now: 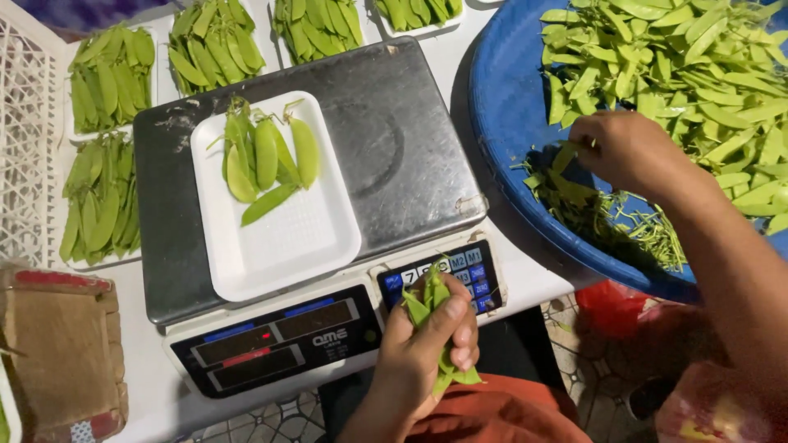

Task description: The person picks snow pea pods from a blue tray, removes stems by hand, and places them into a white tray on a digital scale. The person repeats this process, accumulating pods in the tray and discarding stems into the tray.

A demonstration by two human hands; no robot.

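Landmark: the weighing scale (328, 205), a flat steel-top scale w/ dark display and keypad at its front edge.

The left hand (427, 349) is just in front of the scale, over the keypad corner. Its fingers are pressed together, curled around a small bunch of pea pods (435, 308); thumb on one side, other fingers on the opposite side, pods standing upright out of the fist, tips also showing below it.

The right hand (628, 152) is to the right of the scale, inside the blue tub (509, 107). Fingers bent down and close together, pinching at pods in the loose pea pile (689, 74); which single pod is pinched I cannot tell, fingertips are hidden. The forearm goes out to the lower right.

On the scale's plate, left half, lies a white foam tray (287, 238) w/ few pea pods (267, 156) in its far end; near end is bare.

Behind and left of the scale: filled foam trays (107, 78) w/ pods packed side by side, approx. six visible, some cut by the frame edge. Far left of the scale a white plastic crate (25, 123). Front-left of the scale, a brown cardboard box (61, 353) w/ red tape. Under the scale, a white table (533, 279). Right of the scale, below the tub, something red (611, 308), unclear what.
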